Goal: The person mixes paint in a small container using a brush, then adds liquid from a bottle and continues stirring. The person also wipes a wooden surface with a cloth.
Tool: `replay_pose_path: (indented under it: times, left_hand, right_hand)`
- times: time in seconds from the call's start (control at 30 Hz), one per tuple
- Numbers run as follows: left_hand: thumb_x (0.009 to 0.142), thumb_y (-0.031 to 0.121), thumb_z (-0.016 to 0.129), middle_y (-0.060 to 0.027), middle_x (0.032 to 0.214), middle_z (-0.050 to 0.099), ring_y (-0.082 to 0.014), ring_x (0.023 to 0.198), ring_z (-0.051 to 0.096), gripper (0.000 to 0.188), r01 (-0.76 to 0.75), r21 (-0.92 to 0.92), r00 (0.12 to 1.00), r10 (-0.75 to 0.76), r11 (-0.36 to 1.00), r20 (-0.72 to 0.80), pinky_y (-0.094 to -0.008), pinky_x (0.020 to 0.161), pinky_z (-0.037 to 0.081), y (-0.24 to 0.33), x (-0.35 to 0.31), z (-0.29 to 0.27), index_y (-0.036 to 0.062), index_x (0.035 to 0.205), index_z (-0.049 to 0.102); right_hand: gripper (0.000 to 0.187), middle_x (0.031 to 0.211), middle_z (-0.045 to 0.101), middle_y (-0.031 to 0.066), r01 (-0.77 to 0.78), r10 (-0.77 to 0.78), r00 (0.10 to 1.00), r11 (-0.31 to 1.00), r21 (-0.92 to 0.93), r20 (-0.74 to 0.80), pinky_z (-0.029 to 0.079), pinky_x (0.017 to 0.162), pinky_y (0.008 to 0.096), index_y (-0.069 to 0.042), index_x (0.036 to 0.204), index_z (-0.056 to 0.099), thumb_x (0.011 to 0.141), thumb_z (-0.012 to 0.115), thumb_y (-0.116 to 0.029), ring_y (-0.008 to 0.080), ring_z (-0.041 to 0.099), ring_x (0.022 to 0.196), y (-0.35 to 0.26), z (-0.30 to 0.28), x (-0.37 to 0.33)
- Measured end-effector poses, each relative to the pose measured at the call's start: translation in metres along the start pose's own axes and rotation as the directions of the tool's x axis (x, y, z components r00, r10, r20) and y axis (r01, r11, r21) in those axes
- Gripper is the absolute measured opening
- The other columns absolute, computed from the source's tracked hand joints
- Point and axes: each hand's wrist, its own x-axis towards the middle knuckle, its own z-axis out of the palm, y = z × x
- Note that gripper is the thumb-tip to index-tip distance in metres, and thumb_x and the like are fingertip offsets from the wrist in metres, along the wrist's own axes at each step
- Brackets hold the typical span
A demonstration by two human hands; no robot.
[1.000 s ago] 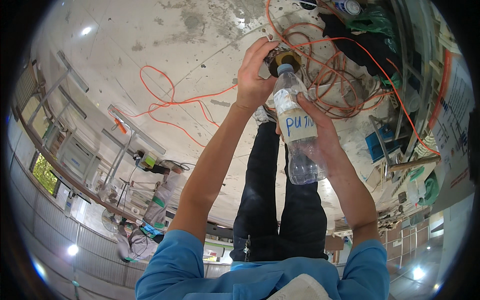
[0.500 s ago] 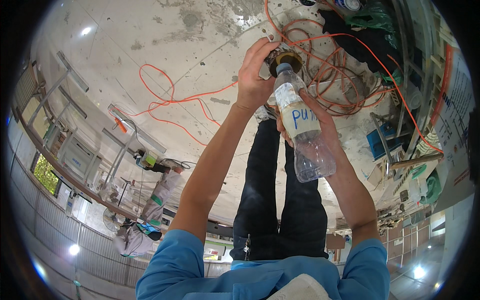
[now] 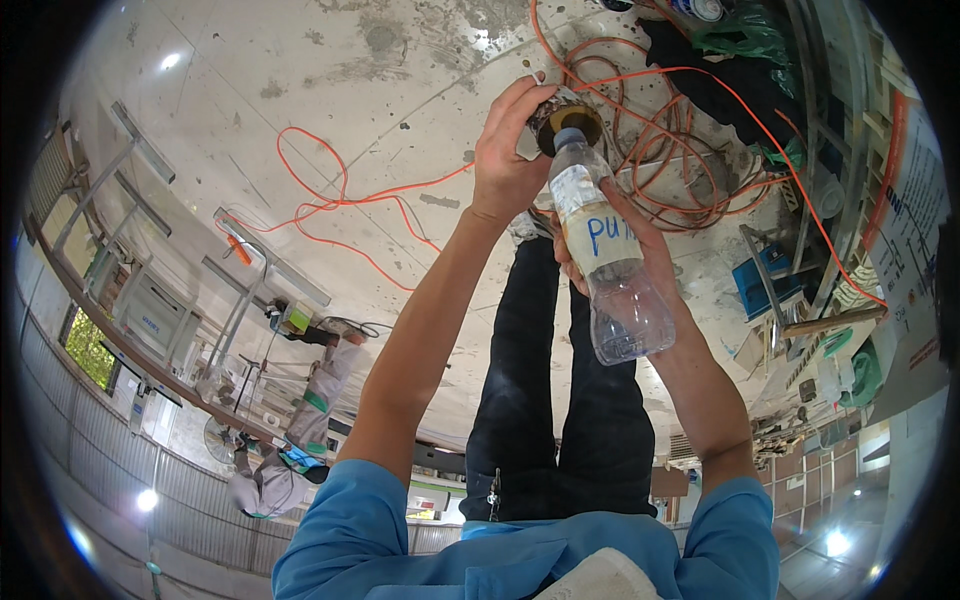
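Note:
My left hand (image 3: 508,150) is wrapped around a small, dark-stained round container (image 3: 568,113) whose brownish mouth faces me. In my right hand (image 3: 645,240) is a clear plastic bottle (image 3: 632,310) with a whitish label band bearing blue handwriting. The bottle slants with its blue-grey capped end at the container's mouth and its base toward my body. Whether the cap touches the rim, I cannot tell. Most of the container's outside is hidden behind my left fingers and the bottle top.
Orange hose (image 3: 690,180) lies coiled beyond my right hand, and a thin orange cord (image 3: 345,200) loops across the stained floor (image 3: 400,90) on the left. Metal racks and a blue box (image 3: 757,283) stand at right. Another person (image 3: 285,480) is at far left.
The bottle and both hands are almost where they were; the bottle has shifted very slightly. The person at left has moved a little.

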Motion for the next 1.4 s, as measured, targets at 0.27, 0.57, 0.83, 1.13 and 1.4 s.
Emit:
replay_pose_path:
  times: [0.27, 0.57, 0.83, 1.13, 1.4]
  left_hand:
    - [0.072, 0.006, 0.095, -0.016, 0.148, 0.062, -0.0317, 0.136, 0.062, 0.071, -0.016, 0.015, 1.0, 0.017, 1.0, -0.006, -0.0397, 0.111, 0.055, -0.003, -0.001, 0.0, 0.0078, 0.138, 0.068]
    - [0.066, -0.011, 0.083, -0.0168, 0.147, 0.062, -0.0354, 0.134, 0.063, 0.075, -0.045, 0.031, 0.999, 0.046, 0.998, -0.014, -0.0408, 0.109, 0.057, 0.0, -0.002, -0.001, 0.008, 0.137, 0.068]
    - [0.062, -0.019, 0.076, -0.0168, 0.147, 0.062, -0.037, 0.133, 0.064, 0.08, -0.061, 0.038, 0.998, 0.061, 0.997, -0.018, -0.0407, 0.109, 0.058, 0.003, 0.0, -0.001, 0.0085, 0.137, 0.068]
    - [0.066, -0.011, 0.084, -0.0161, 0.147, 0.062, -0.0349, 0.134, 0.063, 0.077, -0.036, 0.034, 0.999, 0.036, 0.999, -0.019, -0.0404, 0.109, 0.056, 0.002, -0.002, -0.002, 0.0092, 0.138, 0.068]
    - [0.066, 0.0, 0.095, -0.0156, 0.148, 0.062, -0.0329, 0.137, 0.061, 0.078, -0.049, 0.038, 0.999, 0.048, 0.998, 0.025, -0.0399, 0.111, 0.055, -0.001, -0.002, -0.005, 0.0093, 0.139, 0.068]
  right_hand:
    - [0.042, 0.096, 0.075, 0.0152, 0.001, 0.0, 0.999, 1.0, -0.028, 0.044, 0.064, 0.064, 0.034, -0.002, 0.126, 0.064, 0.112, 0.058, -0.041, 0.0253, 0.078, 0.081, 0.0, 0.002, -0.001]
    - [0.042, 0.093, 0.075, 0.0147, 0.017, -0.007, 0.997, 0.993, -0.115, 0.082, 0.063, 0.064, 0.0319, -0.004, 0.126, 0.065, 0.113, 0.056, -0.043, 0.0227, 0.078, 0.079, 0.001, 0.002, -0.002]
    - [0.042, 0.088, 0.076, 0.0142, 0.029, -0.039, 0.998, 0.979, -0.203, -0.044, 0.058, 0.061, 0.0298, -0.008, 0.126, 0.065, 0.113, 0.054, -0.047, 0.0191, 0.076, 0.074, 0.004, 0.01, -0.006]
    - [0.046, 0.089, 0.075, 0.0163, 0.08, -0.105, 0.991, 0.964, -0.254, -0.085, 0.062, 0.064, 0.0316, 0.002, 0.121, 0.067, 0.112, 0.056, -0.042, 0.0236, 0.077, 0.075, 0.009, 0.014, -0.007]
    - [0.035, 0.097, 0.076, 0.0075, 0.107, -0.157, 0.983, 0.915, -0.389, -0.099, 0.062, 0.07, 0.0314, -0.004, 0.122, 0.069, 0.11, 0.063, -0.036, 0.0144, 0.075, 0.081, 0.009, 0.013, -0.006]
